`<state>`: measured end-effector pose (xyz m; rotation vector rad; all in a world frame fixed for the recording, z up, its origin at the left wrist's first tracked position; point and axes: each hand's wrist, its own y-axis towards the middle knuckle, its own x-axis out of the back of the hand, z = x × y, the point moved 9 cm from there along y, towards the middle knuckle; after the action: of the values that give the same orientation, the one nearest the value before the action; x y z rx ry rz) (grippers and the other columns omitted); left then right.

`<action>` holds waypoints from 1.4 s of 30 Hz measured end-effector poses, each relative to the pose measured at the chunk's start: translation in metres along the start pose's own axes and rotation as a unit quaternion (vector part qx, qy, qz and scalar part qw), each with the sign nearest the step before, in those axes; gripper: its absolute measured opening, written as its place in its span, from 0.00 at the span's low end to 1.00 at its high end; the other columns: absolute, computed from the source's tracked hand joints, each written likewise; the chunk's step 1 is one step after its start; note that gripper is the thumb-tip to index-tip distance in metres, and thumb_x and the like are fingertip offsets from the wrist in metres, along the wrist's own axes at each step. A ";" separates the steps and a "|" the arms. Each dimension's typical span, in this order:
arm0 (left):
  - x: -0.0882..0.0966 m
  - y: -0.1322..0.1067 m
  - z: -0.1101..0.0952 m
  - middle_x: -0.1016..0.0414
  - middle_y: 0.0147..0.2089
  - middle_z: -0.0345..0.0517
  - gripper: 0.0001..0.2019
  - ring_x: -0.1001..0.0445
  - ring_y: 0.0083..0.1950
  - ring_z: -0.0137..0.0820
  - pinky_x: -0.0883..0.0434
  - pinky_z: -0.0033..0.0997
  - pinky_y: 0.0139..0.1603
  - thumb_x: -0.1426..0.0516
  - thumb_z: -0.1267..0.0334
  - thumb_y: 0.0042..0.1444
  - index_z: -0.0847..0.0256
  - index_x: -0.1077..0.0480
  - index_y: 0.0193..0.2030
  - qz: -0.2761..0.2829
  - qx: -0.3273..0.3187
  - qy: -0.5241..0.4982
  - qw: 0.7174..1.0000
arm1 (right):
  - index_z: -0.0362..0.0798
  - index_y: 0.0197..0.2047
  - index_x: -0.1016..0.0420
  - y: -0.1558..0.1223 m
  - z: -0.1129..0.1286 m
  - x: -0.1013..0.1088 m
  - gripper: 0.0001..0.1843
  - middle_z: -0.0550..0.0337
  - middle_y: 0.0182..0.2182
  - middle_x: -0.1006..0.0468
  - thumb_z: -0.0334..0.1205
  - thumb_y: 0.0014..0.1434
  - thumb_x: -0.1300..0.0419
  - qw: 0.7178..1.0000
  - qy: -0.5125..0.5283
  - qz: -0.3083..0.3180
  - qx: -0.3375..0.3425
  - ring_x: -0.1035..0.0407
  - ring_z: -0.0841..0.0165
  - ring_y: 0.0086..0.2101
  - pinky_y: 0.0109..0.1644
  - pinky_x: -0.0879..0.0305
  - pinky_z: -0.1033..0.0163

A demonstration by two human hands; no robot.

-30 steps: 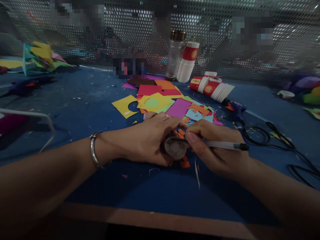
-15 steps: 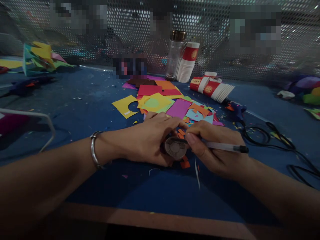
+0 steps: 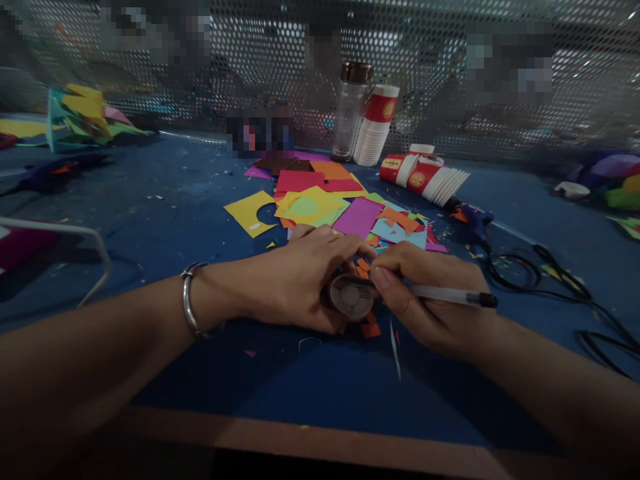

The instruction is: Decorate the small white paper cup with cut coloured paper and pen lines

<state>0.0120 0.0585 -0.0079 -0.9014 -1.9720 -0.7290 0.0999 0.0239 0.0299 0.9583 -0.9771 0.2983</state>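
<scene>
My left hand [image 3: 300, 277], with a silver bangle at the wrist, grips a round brown disc [image 3: 351, 297] and holds it down on the blue table [image 3: 165, 200]. My right hand [image 3: 430, 300] is closed on a pen [image 3: 450, 294] whose tip meets the disc's edge; the capped end points right. Small orange paper scraps [image 3: 370, 329] lie under and beside the disc. The two hands touch over it.
Coloured paper sheets [image 3: 310, 203] lie just beyond my hands. A clear bottle [image 3: 350, 113], an upright stack of paper cups [image 3: 376, 127] and a fallen cup stack [image 3: 425, 177] stand near the mesh wall. Black cable [image 3: 550, 280] lies at right, a wire frame [image 3: 75, 247] at left.
</scene>
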 end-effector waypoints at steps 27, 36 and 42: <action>-0.001 0.000 0.001 0.26 0.54 0.50 0.28 0.30 0.56 0.48 0.38 0.50 0.59 0.32 0.55 0.50 0.58 0.34 0.56 -0.003 0.002 0.001 1.000 | 0.51 0.32 0.33 0.001 -0.002 0.006 0.12 0.63 0.23 0.25 0.31 0.69 0.48 1.000 0.020 -0.017 -0.007 0.32 0.74 0.21 0.23 0.40 0.67; -0.001 0.000 0.001 0.26 0.50 0.48 0.25 0.30 0.53 0.46 0.37 0.46 0.55 0.34 0.53 0.52 0.57 0.33 0.54 -0.002 -0.003 -0.007 1.000 | 0.51 0.33 0.34 0.000 -0.002 0.008 0.11 0.64 0.22 0.25 0.31 0.68 0.48 0.999 0.037 -0.032 -0.003 0.32 0.74 0.20 0.23 0.39 0.67; -0.002 0.000 0.004 0.26 0.53 0.48 0.25 0.30 0.55 0.47 0.37 0.47 0.57 0.33 0.54 0.49 0.56 0.33 0.52 0.007 0.009 0.002 1.000 | 0.51 0.33 0.35 0.002 -0.001 0.006 0.12 0.64 0.23 0.25 0.30 0.68 0.49 1.000 0.006 -0.020 0.005 0.32 0.74 0.21 0.24 0.39 0.67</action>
<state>0.0109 0.0606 -0.0117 -0.9022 -1.9638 -0.7026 0.1029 0.0248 0.0354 0.9816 -0.9450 0.2759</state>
